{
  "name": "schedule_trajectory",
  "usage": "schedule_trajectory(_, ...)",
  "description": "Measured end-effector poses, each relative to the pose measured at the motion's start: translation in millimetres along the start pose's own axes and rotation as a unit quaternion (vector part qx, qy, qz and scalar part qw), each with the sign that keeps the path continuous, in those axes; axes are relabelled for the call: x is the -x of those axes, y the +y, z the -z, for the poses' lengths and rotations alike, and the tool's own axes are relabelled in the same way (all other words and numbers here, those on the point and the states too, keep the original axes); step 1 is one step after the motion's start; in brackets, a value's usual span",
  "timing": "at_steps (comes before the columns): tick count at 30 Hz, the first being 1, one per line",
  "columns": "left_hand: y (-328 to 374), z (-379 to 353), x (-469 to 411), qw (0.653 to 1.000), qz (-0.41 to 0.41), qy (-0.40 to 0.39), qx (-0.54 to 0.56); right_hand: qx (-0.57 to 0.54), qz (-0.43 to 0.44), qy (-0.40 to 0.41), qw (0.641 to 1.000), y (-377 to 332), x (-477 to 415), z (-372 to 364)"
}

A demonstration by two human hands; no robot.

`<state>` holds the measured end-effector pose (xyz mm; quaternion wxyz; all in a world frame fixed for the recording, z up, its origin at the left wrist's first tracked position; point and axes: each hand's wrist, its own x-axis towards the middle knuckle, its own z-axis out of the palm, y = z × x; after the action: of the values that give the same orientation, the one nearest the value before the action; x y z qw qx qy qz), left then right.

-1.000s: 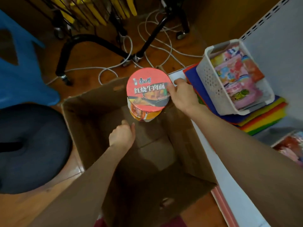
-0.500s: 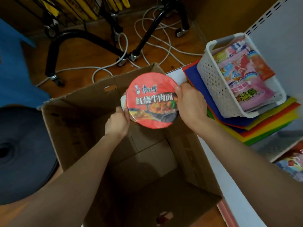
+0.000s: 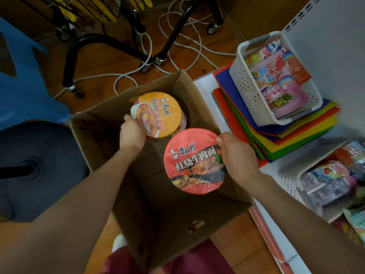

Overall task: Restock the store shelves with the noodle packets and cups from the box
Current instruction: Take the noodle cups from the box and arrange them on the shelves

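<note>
An open cardboard box stands on the floor in front of me. Over it, my right hand grips a noodle cup with a red lid by its right rim. My left hand holds a second noodle cup with an orange lid at its left edge, above the box's far corner. Both lids face up toward me. The box floor below looks bare. The white store shelf runs along the right.
On the shelf, a white perforated basket of pink packets sits on a stack of coloured sheets. Another basket of packets lies lower right. A black rolling stand and white cables cross the floor behind; a dark stool is left.
My left hand has lifted an orange-lidded cup out of the box. The red-lidded cup in my right hand has moved nearer to me and to the right.
</note>
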<state>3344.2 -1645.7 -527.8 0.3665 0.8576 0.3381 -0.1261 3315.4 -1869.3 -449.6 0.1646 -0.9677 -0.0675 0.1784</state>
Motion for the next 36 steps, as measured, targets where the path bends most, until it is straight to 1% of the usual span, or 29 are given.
schedule_trajectory(5, 31, 83, 50, 0.999, -0.013, 0.032, -0.025, 0.000, 0.016, -0.018, 1.000, -41, 40, 59)
schedule_trajectory(9, 64, 159, 96, 0.995, -0.051, 0.075, -0.038, 0.019, 0.018, -0.014, 1.000, -76, 70, 119)
schedule_trajectory(13, 99, 238, 146, 0.987, -0.116, 0.105, -0.044, 0.075, 0.037, 0.011, 0.996, -109, 105, 177)
schedule_trajectory(16, 127, 296, 186, 0.973, -0.172, 0.134, -0.071, 0.102, 0.030, 0.013, 0.994, -137, 137, 214)
schedule_trajectory(22, 163, 392, 277, 0.939, -0.291, 0.167, -0.081, 0.083, 0.008, 0.055, 0.995, -203, 234, 278)
schedule_trajectory(25, 182, 437, 326, 0.919, -0.352, 0.163, -0.066, 0.063, -0.010, 0.088, 0.994, -230, 296, 311)
schedule_trajectory(29, 222, 490, 395, 0.889, -0.432, 0.144, -0.046, 0.062, -0.059, 0.121, 0.989, -250, 378, 366)
schedule_trajectory(32, 257, 517, 452, 0.865, -0.486, 0.123, -0.021, 0.081, -0.086, 0.151, 0.982, -257, 437, 408)
schedule_trajectory(36, 304, 537, 529, 0.831, -0.548, 0.092, 0.010, 0.111, -0.129, 0.211, 0.963, -254, 509, 454)
